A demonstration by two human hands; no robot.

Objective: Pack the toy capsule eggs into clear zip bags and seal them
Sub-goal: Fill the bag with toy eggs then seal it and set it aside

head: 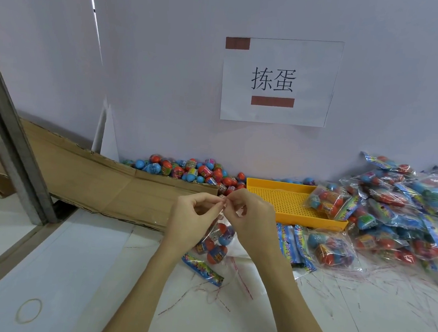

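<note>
Left hand and right hand both pinching top of one clear bag, roughly five eggs inside. One yellow tray with one filled bag.

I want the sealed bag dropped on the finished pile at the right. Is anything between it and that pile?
Yes: the yellow tray and a filled bag lie between the held bag and pile.

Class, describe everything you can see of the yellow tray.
The yellow tray is a shallow rectangular plastic tray with a low solid rim and a perforated, grid-like floor. It lies flat on the white table near the wall, right of the loose capsule eggs. One filled bag of eggs rests in its right end, overlapping the rim. The right hand hides its near left corner.
</note>
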